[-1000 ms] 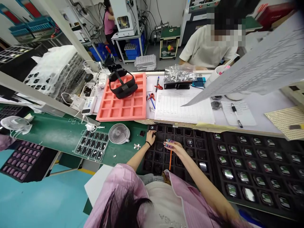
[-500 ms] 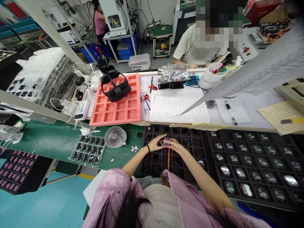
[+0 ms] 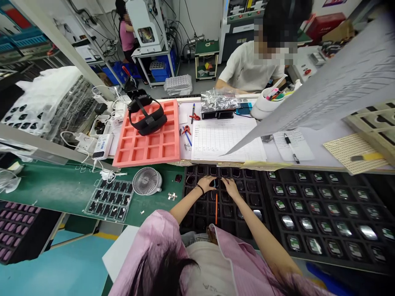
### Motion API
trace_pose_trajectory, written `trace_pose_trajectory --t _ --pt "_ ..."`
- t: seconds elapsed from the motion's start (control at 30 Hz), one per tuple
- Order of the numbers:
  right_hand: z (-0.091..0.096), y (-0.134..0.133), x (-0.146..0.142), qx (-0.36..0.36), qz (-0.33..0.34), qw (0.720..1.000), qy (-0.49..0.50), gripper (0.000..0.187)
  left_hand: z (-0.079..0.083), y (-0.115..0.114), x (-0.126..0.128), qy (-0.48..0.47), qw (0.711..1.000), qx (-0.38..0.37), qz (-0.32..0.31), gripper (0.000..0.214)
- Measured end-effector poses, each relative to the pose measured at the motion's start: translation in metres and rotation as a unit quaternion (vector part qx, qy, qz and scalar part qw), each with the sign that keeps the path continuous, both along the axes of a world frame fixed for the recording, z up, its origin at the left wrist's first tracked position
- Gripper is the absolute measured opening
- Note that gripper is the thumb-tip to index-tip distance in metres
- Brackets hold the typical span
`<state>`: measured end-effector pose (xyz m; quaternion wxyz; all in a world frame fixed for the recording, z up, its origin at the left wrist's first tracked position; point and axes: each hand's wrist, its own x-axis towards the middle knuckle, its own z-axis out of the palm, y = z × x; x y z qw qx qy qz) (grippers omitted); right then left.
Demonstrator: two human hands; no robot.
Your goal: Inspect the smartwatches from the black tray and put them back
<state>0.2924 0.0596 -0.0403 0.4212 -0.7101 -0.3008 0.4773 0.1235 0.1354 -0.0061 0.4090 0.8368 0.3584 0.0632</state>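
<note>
My left hand point(image 3: 207, 183) and my right hand point(image 3: 228, 186) meet over the far rows of a black compartment tray point(image 3: 197, 213) in front of me. Both hands have their fingers curled around a small object between them, too small to name. A thin orange stick point(image 3: 216, 202) hangs down from the hands over the tray. My left wrist wears a dark band. Most pockets near my hands look dark; one at the right holds a shiny part point(image 3: 258, 213).
A second black tray point(image 3: 324, 213) of small screened parts lies to the right. A small white fan point(image 3: 147, 181) and a clear tray of dark chips point(image 3: 110, 200) sit on the green mat. A pink foam tray point(image 3: 148, 142) carries a black headset point(image 3: 145, 115). A person in white sits opposite.
My left hand came off the tray's far-left pockets and joined my right hand. Both hands then moved slightly farther up the tray, with the orange stick.
</note>
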Motion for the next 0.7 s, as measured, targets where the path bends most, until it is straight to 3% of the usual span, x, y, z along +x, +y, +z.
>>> trace_pose_trajectory --t 0.13,0.27,0.4,0.5,0.6,0.7 --pt "-0.009 0.000 -0.002 0.024 0.039 0.993 -0.104 0.015 -0.006 0.000 -0.025 0.040 0.998 0.031 0.027 0.048" --pt "-0.006 -0.013 -0.009 0.059 0.080 0.978 -0.184 0.026 -0.010 -0.007 -0.050 0.061 0.995 0.060 0.045 0.044" --pt "-0.005 -0.036 -0.024 0.102 0.127 0.954 -0.251 0.039 -0.020 -0.023 -0.077 0.090 0.975 0.122 0.162 0.047" --pt "-0.013 -0.056 -0.038 0.129 0.190 0.921 -0.314 0.048 -0.033 -0.039 -0.094 0.106 0.963 0.114 0.221 0.054" --pt "-0.022 -0.074 -0.049 0.119 0.213 0.911 -0.332 0.055 -0.040 -0.054 -0.099 0.120 0.960 0.102 0.234 0.056" --pt "-0.025 -0.085 -0.055 0.110 0.210 0.910 -0.341 0.055 -0.036 -0.062 -0.095 0.145 0.954 0.113 0.238 0.055"
